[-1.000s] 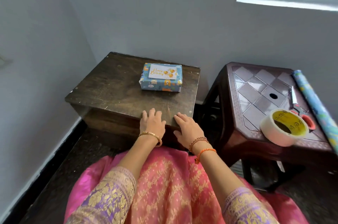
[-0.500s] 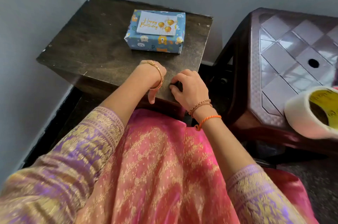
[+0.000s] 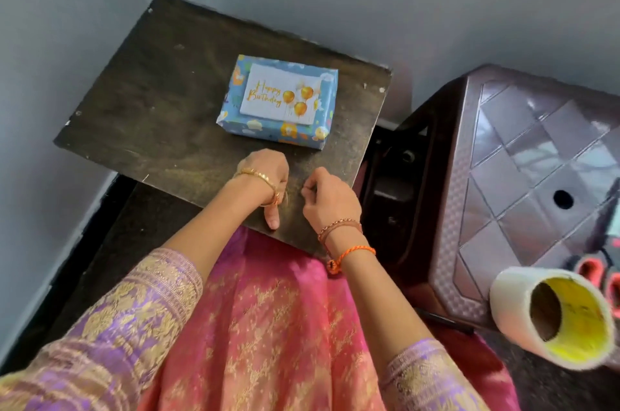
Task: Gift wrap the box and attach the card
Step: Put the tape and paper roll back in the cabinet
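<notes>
Both hands slid back to the near edge of the wooden table (image 3: pixel 141 102); left hand (image 3: pixel 265 175) and right hand (image 3: pixel 330 201) curled, holding nothing. Wrapped box (image 3: pixel 278 128) sat mid-table, birthday card (image 3: pixel 283 98) on top. Risk: nudging the table could shift the box or lift a weakly stuck card.

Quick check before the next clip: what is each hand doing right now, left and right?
Left hand: fingers curled, resting on the wooden table, holding nothing visible.
Right hand: fingers curled, over the table's near edge, nothing visible in its grip.
</notes>
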`<act>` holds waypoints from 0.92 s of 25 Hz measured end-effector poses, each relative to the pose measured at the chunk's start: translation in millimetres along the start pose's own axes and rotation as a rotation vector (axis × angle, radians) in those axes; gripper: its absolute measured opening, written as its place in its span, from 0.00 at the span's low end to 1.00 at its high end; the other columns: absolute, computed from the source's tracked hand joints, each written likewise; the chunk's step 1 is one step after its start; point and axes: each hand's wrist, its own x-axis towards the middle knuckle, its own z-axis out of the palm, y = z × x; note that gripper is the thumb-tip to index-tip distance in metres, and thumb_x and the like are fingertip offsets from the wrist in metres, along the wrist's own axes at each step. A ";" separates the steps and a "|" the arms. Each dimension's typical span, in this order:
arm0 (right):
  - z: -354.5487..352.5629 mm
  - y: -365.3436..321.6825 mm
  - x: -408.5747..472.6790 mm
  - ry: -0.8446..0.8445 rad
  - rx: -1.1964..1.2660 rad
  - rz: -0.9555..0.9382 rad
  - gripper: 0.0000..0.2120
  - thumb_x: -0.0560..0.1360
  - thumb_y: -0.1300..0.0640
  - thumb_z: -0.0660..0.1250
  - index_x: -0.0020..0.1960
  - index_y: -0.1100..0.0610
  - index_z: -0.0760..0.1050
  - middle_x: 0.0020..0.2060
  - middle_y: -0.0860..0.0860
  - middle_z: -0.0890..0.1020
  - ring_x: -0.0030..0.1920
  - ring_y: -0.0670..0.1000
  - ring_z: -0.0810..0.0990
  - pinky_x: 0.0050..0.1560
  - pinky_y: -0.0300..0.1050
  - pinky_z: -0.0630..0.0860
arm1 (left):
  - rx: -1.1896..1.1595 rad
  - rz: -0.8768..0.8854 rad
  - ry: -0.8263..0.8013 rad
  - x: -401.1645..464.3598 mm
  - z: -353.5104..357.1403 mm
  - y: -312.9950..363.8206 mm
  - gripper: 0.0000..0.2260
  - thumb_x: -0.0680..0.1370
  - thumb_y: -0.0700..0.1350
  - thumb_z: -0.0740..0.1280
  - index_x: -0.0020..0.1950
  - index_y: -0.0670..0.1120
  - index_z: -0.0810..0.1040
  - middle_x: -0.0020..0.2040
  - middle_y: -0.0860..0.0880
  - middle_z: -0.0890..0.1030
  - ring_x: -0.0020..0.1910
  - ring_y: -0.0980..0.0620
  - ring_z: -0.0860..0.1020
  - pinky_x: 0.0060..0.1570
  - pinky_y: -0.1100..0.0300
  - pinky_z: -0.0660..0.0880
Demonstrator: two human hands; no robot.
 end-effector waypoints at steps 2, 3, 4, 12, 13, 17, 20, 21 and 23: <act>-2.4 -0.5 1.1 -0.041 -0.006 -0.013 0.07 0.76 0.58 0.59 0.52 0.58 0.71 0.50 0.58 0.78 0.53 0.60 0.75 0.47 0.49 0.70 | -0.054 -0.024 -0.028 -0.7 -1.2 -0.9 0.10 0.63 0.40 0.78 0.34 0.45 0.77 0.52 0.45 0.81 0.54 0.46 0.79 0.58 0.54 0.75; -2.3 0.2 0.4 -0.045 -0.006 -0.023 0.07 0.76 0.58 0.59 0.52 0.59 0.71 0.50 0.58 0.78 0.52 0.60 0.75 0.47 0.49 0.70 | -0.086 -0.043 -0.036 -4.0 -3.1 0.0 0.09 0.64 0.39 0.77 0.34 0.45 0.77 0.53 0.45 0.81 0.54 0.46 0.79 0.57 0.54 0.75; -2.1 0.5 -0.2 -0.047 -0.006 -0.036 0.07 0.77 0.58 0.59 0.53 0.59 0.70 0.50 0.58 0.78 0.52 0.61 0.75 0.47 0.50 0.70 | -0.118 -0.066 -0.036 -5.6 -4.7 0.2 0.08 0.65 0.39 0.76 0.35 0.45 0.78 0.54 0.45 0.80 0.56 0.46 0.78 0.58 0.54 0.75; 5.8 8.9 0.7 -0.015 -0.069 -0.111 0.08 0.77 0.58 0.58 0.54 0.60 0.70 0.50 0.59 0.77 0.51 0.60 0.75 0.47 0.49 0.68 | -0.226 -0.096 0.004 5.8 6.2 -2.0 0.10 0.67 0.38 0.75 0.48 0.42 0.81 0.60 0.42 0.77 0.61 0.42 0.74 0.61 0.49 0.73; 7.9 11.7 -1.5 0.011 -0.056 -0.117 0.08 0.77 0.59 0.59 0.54 0.60 0.71 0.50 0.59 0.77 0.51 0.60 0.75 0.47 0.48 0.67 | -0.225 -0.081 0.007 4.2 9.5 -3.3 0.10 0.66 0.39 0.76 0.44 0.43 0.81 0.56 0.44 0.78 0.59 0.43 0.75 0.60 0.50 0.74; 20.9 20.7 -37.5 0.184 0.005 -0.225 0.06 0.71 0.65 0.62 0.46 0.61 0.76 0.44 0.59 0.76 0.45 0.61 0.74 0.43 0.46 0.67 | -0.278 0.037 0.159 -15.8 40.0 -18.4 0.17 0.59 0.42 0.80 0.34 0.49 0.71 0.45 0.48 0.79 0.51 0.45 0.78 0.55 0.51 0.75; 26.8 27.5 -76.5 0.227 -0.080 -0.281 0.07 0.68 0.62 0.61 0.42 0.58 0.77 0.40 0.56 0.77 0.39 0.60 0.75 0.36 0.47 0.71 | -0.319 0.057 0.323 -36.3 66.6 -13.6 0.15 0.70 0.40 0.72 0.52 0.45 0.71 0.60 0.43 0.72 0.61 0.43 0.70 0.59 0.50 0.72; 25.1 30.2 -85.4 0.224 -0.081 -0.280 0.08 0.68 0.62 0.61 0.43 0.58 0.77 0.41 0.56 0.78 0.39 0.60 0.75 0.36 0.48 0.72 | -0.296 0.046 0.379 -44.7 78.6 -6.4 0.17 0.72 0.40 0.69 0.59 0.44 0.68 0.63 0.43 0.67 0.64 0.43 0.66 0.60 0.50 0.70; 17.5 36.0 -96.2 0.211 0.001 -0.241 0.10 0.68 0.64 0.61 0.47 0.59 0.77 0.45 0.58 0.78 0.43 0.60 0.75 0.42 0.51 0.75 | -0.420 0.016 0.522 -58.5 104.2 9.5 0.20 0.74 0.41 0.68 0.63 0.43 0.66 0.66 0.44 0.62 0.65 0.43 0.62 0.60 0.51 0.68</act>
